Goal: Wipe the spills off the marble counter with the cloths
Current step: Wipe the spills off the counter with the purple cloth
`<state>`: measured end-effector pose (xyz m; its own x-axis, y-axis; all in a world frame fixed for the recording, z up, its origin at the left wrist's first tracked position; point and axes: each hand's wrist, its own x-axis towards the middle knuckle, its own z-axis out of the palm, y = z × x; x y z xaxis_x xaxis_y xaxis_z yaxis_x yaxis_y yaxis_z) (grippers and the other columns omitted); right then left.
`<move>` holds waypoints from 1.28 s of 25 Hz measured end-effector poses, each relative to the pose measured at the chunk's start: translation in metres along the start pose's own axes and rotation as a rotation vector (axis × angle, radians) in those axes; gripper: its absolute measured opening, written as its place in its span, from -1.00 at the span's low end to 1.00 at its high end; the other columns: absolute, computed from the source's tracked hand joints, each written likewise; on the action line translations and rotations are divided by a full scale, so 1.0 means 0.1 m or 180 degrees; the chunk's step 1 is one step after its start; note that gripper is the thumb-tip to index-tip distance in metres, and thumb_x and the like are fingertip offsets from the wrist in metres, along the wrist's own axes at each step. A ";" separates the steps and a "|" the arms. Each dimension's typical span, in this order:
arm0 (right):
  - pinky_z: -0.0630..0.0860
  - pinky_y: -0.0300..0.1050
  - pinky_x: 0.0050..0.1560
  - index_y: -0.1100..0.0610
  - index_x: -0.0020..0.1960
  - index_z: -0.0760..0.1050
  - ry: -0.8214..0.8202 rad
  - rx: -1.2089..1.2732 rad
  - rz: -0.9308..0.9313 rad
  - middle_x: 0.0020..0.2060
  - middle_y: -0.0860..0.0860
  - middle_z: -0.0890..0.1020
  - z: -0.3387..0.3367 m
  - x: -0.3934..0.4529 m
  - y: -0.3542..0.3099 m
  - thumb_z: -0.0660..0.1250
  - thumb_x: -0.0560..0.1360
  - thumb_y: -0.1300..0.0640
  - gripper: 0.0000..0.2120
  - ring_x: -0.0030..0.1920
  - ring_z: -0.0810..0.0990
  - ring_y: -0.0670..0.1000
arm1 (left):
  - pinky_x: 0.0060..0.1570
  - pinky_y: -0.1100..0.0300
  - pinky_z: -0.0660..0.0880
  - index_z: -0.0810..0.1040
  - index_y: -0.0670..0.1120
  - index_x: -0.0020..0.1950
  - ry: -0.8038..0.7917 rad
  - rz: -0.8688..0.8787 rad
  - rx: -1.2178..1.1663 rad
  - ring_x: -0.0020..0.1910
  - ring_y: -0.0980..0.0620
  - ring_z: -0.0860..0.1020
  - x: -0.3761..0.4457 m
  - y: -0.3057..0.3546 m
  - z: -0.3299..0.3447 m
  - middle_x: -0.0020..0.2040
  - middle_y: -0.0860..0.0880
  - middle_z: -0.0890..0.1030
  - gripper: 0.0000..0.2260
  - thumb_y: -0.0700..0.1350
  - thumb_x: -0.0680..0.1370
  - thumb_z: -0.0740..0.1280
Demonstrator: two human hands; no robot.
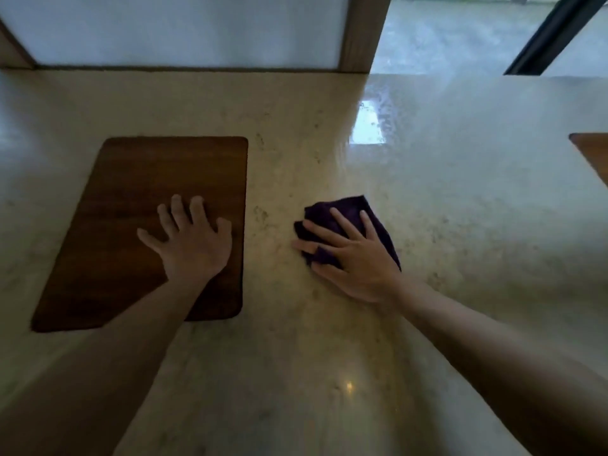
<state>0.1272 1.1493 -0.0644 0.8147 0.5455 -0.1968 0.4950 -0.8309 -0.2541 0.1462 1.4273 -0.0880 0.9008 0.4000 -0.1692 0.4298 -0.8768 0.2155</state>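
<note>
Here, your right hand (353,258) lies flat on a dark purple cloth (348,210), fingers straight and spread, pressing it down onto the marble counter (460,192). The cloth is bunched and folded into a rough, lumpy square with a soft, napped look, like microfibre; its far corner pokes out beyond your fingertips and its right edge runs alongside the back of your hand. It sits near the middle of the counter, just right of the wooden board (131,192) and apart from it.

Your left hand (190,240) rests palm down on the right part of that board, fingers relaxed and spread, gripping nothing. The board is a flat, dark brown rectangle with rounded corners and a grain running along its length, lying directly on the stone.

The counter itself is pale cream marble, polished smooth, with faint grey-brown speckles and veining scattered across it. It shines where light falls: a bright reflected patch shows on the far right part, and a small glint near you. Whether any of the darker specks are spills or just the stone's pattern, you cannot tell from here.

At the right edge a corner of another wooden piece (592,153) shows. Beyond the counter's far edge stands a frosted panel (181,28) in a wooden frame (362,34).
</note>
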 end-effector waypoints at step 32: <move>-0.34 0.69 0.21 -0.26 0.57 -0.05 0.0786 0.0496 0.2892 0.63 0.03 -0.13 -0.02 1.35 -0.43 -0.15 0.59 -0.30 -0.45 0.49 -0.32 0.50 | 0.48 -0.39 -0.10 -0.20 0.18 0.61 -0.0102 0.0656 0.0827 0.62 -0.05 -0.18 -0.38 -0.44 0.02 0.65 0.03 -0.19 -0.33 0.36 0.52 -0.36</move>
<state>0.2167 1.2581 -0.0779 0.9175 -0.3546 -0.1800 -0.3897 -0.8919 -0.2294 0.0927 1.4504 -0.0932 0.9629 0.2021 -0.1787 0.2048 -0.9788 -0.0034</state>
